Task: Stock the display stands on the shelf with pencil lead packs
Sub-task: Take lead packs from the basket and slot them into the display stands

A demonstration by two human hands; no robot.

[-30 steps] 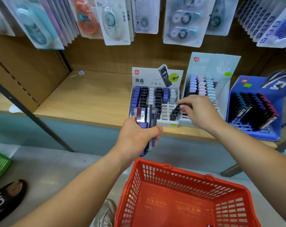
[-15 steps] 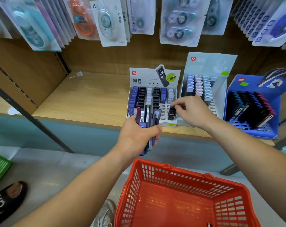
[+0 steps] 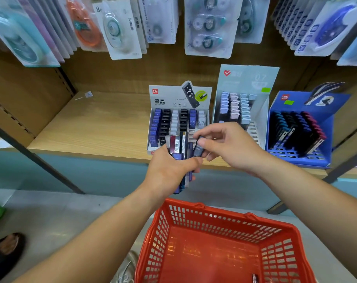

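Single pack: a dark grey-blue pencil lead pack (image 3: 198,149) is held in the air in front of the white stand's front edge, just beside the right side of the bundle.
Right hand: the right hand (image 3: 230,148) pinches that single pack between thumb and forefinger, with the other fingers curled beneath.
Bundle: a fan of lead packs (image 3: 179,145) stands upright in the left fist. One shows a barcode strip and one has a purple cap. The bundle hides the middle of the stand's front.
Left hand: the left hand (image 3: 170,169) is wrapped round the bundle, with the thumb lying across its front and pointing right.
White stand: the white display stand (image 3: 165,99) sits on the shelf with columns of purple, black and white packs. Its header reads HB 0.7. Bare slots show at the front right.
Pale stand: the pale blue display stand (image 3: 247,78) is just to the right, with lavender, pink and light blue caps in its back rows. Its front is partly behind the right hand.
Blue stand: the blue display stand (image 3: 328,127) is furthest right and holds dark packs that lean.
Shelf: the wooden shelf (image 3: 87,127) carries all three stands on its right half.
Above: carded correction tapes (image 3: 120,31) hang in rows.
Below: a red basket (image 3: 224,213) sits under the forearms, with one small item in its bottom that is too small to identify.
Floor: a black shoe (image 3: 5,250) is at the lower left.
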